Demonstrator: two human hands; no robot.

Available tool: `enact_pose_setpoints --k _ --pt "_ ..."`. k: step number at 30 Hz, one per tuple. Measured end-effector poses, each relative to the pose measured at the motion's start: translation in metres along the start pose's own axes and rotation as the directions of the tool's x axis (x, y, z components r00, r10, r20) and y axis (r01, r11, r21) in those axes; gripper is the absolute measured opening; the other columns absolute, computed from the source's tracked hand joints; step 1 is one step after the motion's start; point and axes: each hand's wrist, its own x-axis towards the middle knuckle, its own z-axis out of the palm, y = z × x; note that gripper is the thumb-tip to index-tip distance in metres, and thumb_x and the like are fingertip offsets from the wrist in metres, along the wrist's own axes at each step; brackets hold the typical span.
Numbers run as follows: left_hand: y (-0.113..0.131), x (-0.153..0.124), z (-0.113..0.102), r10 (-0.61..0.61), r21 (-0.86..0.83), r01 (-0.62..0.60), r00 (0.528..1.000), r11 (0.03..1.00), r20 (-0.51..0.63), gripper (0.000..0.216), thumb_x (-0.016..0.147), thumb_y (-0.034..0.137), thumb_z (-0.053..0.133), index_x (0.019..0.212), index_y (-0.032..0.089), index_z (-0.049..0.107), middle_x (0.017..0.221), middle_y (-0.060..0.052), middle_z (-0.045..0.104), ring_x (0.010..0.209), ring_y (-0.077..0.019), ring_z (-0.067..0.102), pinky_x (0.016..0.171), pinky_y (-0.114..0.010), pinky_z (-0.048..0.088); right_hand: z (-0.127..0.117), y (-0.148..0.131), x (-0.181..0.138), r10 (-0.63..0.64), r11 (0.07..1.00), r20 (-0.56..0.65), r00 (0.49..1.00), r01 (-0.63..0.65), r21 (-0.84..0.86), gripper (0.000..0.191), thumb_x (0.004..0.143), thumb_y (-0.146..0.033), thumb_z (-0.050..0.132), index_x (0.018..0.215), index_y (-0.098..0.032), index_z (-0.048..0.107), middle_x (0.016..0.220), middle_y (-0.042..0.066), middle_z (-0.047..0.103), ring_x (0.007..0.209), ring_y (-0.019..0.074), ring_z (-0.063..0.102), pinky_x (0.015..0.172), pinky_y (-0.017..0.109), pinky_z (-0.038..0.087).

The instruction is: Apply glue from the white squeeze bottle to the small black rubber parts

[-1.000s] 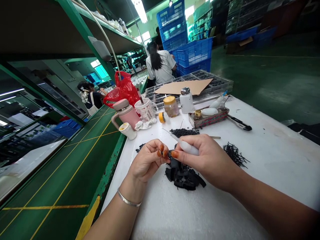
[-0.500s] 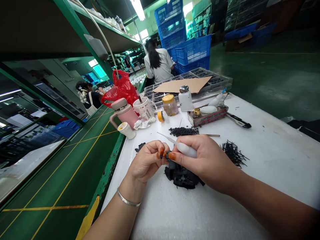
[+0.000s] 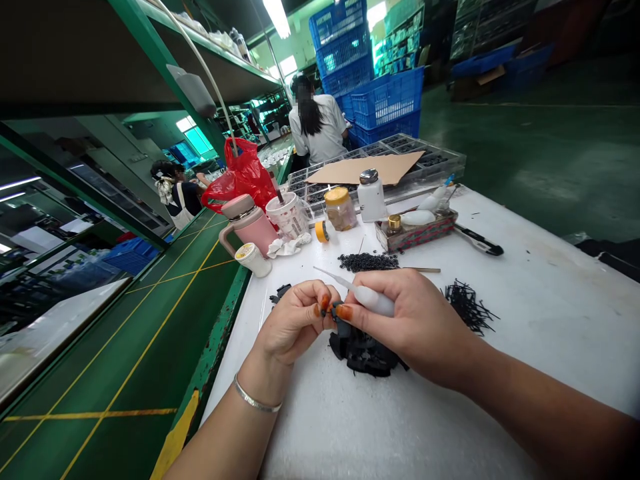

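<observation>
My left hand point(image 3: 297, 320) is closed, thumb and forefinger pinching a tiny dark piece whose kind I cannot make out. Fingertips of my right hand point(image 3: 410, 320) meet it from the other side, on a small black part point(image 3: 336, 311). Tucked in that same right hand is a white squeeze dropper bottle point(image 3: 374, 301), its thin nozzle pointing up and left. Beneath both hands lies a heap of black moulded parts point(image 3: 370, 359) on the white tabletop. Behind the hands is a pile of small black rings point(image 3: 367, 262); thin black pins point(image 3: 467, 307) lie right of them.
Farther back stand a pink mug point(image 3: 253, 227), a plastic cup point(image 3: 289, 217), a yellow-lidded jar point(image 3: 340, 208) and a white pump bottle point(image 3: 371, 197). A patterned box point(image 3: 420, 233) and a utility knife point(image 3: 477, 240) lie to the right. Two people work beyond; a green conveyor point(image 3: 150, 333) runs at left.
Almost nothing differs. Both hands stay in the same place, fingertips together, with the dropper bottle still in the right hand.
</observation>
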Motion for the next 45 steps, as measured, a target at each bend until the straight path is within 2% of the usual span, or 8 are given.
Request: enact_pose_setpoints --k 6,12,16,27,37,45 --pt "0.0008 -0.0004 0.0002 0.062 0.075 -0.061 0.998 0.995 -0.013 0.007 0.078 0.014 0.067 0.076 0.014 0.060 0.073 -0.002 0.062 0.063 -0.0088 0.058 0.058 -0.018 0.048 -0.0020 0.0012 0.0016 0.080 0.991 0.041 0.996 -0.083 0.101 0.028 0.080 -0.036 0.056 0.061 -0.016 0.056 0.051 -0.005 0.038 0.050 0.0083 0.033 0.044 0.021 0.025" --pt "0.0046 -0.0012 0.0014 0.155 0.128 -0.149 0.987 0.980 -0.035 0.007 0.080 0.010 0.064 0.079 0.016 0.061 0.076 -0.001 0.064 0.068 -0.0094 0.060 0.062 -0.018 0.051 -0.0032 0.0022 0.0021 0.116 0.986 0.032 0.993 -0.119 0.114 0.027 0.079 -0.035 0.058 0.062 -0.015 0.056 0.051 -0.006 0.036 0.049 0.0077 0.032 0.043 0.021 0.023" --pt "0.0051 -0.0007 0.0031 0.162 0.139 -0.155 0.986 0.978 -0.044 0.008 0.078 0.009 0.066 0.075 0.015 0.062 0.077 -0.001 0.062 0.070 -0.0090 0.059 0.065 -0.018 0.051 -0.0033 0.0003 0.0025 0.127 0.985 0.038 0.991 -0.130 0.110 0.025 0.079 -0.033 0.057 0.061 -0.015 0.055 0.051 -0.006 0.035 0.049 0.0077 0.031 0.043 0.020 0.023" --pt "0.0029 -0.0008 0.0062 0.173 0.207 -0.159 0.984 0.965 -0.053 0.007 0.077 0.013 0.067 0.072 0.015 0.062 0.074 -0.001 0.059 0.068 -0.0100 0.056 0.060 -0.019 0.048 -0.0035 -0.0001 0.0028 0.153 0.978 0.048 0.987 -0.158 0.134 0.025 0.079 -0.032 0.058 0.062 -0.015 0.056 0.051 -0.006 0.035 0.049 0.0075 0.031 0.042 0.020 0.023" --pt "0.0029 0.0016 0.0076 0.274 0.358 -0.251 0.962 0.899 -0.013 0.011 0.076 0.018 0.069 0.068 0.016 0.063 0.076 -0.001 0.052 0.070 -0.0113 0.048 0.063 -0.022 0.041 -0.0032 0.0002 0.0028 0.156 0.964 0.073 0.985 -0.168 0.207 0.025 0.078 -0.032 0.059 0.061 -0.015 0.052 0.053 -0.005 0.034 0.052 0.0086 0.030 0.046 0.022 0.022" --pt "0.0026 0.0012 0.0074 0.411 0.481 -0.382 0.910 0.789 0.048 0.008 0.079 0.016 0.066 0.071 0.017 0.064 0.078 -0.003 0.051 0.073 -0.0135 0.048 0.066 -0.026 0.037 -0.0047 0.0048 0.0042 0.199 0.907 0.156 0.967 -0.242 0.345 0.027 0.075 -0.033 0.062 0.059 -0.016 0.050 0.051 -0.005 0.041 0.050 0.0083 0.034 0.047 0.022 0.024"
